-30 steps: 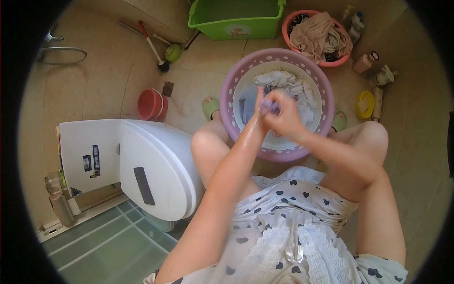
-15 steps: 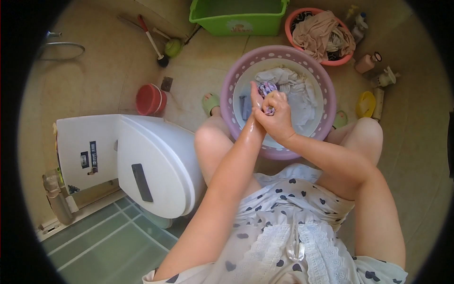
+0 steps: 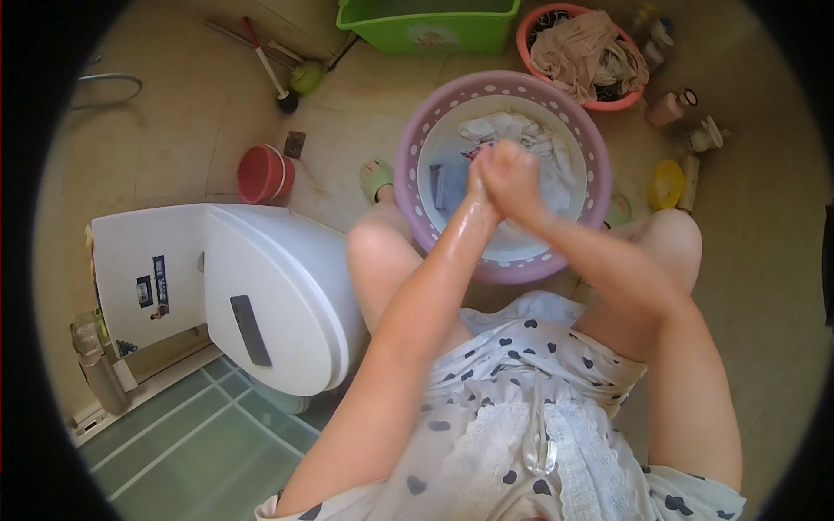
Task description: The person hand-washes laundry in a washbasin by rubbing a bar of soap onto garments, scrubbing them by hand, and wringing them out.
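My left hand (image 3: 480, 187) and my right hand (image 3: 512, 178) are pressed together above a purple basin (image 3: 411, 169) between my knees. Both are closed around a small patterned purple-and-white cloth (image 3: 474, 152); only a pinkish edge of it shows past the fingers. Motion smears my right hand, which covers most of the cloth. My left forearm is wet and shiny. Beneath the hands, white laundry (image 3: 559, 165) lies in the basin's water. A narrow blue-grey item (image 3: 437, 187) rests at the basin's left side, its kind unclear.
A white toilet (image 3: 269, 304) with a dark phone-like slab (image 3: 250, 331) on its lid is close on my left. Beyond stand a red bucket (image 3: 265, 175), a green tub (image 3: 426, 35) and a pink basin of clothes (image 3: 524, 43). Bottles (image 3: 667, 108) and a yellow bowl (image 3: 666, 184) line the right.
My right hand has moved up and over the left, hiding most of the patterned cloth. The left thumb and fingers, stretched out before, are now tucked together. The whole view has shifted slightly.
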The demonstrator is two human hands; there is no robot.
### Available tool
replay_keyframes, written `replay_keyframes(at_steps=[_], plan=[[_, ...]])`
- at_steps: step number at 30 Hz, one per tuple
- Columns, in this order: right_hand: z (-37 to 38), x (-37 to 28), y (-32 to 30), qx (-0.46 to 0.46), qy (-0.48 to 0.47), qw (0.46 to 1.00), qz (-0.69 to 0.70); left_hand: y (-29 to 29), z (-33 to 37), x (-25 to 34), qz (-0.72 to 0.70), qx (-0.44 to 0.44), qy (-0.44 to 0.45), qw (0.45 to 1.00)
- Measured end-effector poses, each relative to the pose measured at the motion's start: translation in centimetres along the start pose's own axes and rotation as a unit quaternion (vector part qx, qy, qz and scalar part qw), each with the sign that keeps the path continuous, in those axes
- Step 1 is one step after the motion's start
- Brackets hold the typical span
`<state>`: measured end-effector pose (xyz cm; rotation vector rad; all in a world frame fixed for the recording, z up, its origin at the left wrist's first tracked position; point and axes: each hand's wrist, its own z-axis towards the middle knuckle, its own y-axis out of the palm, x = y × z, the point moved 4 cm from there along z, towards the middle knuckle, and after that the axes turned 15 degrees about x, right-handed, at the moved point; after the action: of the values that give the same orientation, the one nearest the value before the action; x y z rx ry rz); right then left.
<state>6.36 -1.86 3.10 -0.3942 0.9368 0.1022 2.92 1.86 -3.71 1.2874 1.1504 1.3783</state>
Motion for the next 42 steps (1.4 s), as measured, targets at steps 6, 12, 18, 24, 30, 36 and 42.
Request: replay_keyframes(at_steps=[6, 12, 18, 24, 30, 36, 42], plan=[[0.7, 4.0, -0.4, 0.124, 0.125, 0.984, 0.000, 1.2, 0.1, 0.7, -0.016, 0.514, 0.079, 0.854], [0.5, 3.1, -0.3, -0.035, 0.027, 0.998, 0.035, -3.5, 0.5, -0.7, 0.017, 0.257, 0.093, 0.962], [3.4, 9.5, -1.4, -0.182, 0.375, 0.903, -0.104, 1.0, 0.1, 1.0, 0.164, 0.449, 0.195, 0.856], [-0.3, 5.2, -1.3, -0.152, 0.262, 0.953, -0.019, 3.0, 0.7, 1.4, 0.225, 0.402, 0.220, 0.860], [0.8, -1.4, -1.9, -0.167, 0.034, 0.977, -0.125, 4.4, -0.5, 2.9, -0.002, 0.528, 0.019, 0.849], [-0.4, -5.5, -2.2, -0.280, -0.088, 0.953, -0.080, -7.7, -1.6, 1.3, 0.075, 0.445, -0.053, 0.891], [1.5, 5.0, -1.3, -0.110, 0.103, 0.951, -0.269, -2.6, -0.3, -0.6, 0.136, 0.570, 0.036, 0.809]])
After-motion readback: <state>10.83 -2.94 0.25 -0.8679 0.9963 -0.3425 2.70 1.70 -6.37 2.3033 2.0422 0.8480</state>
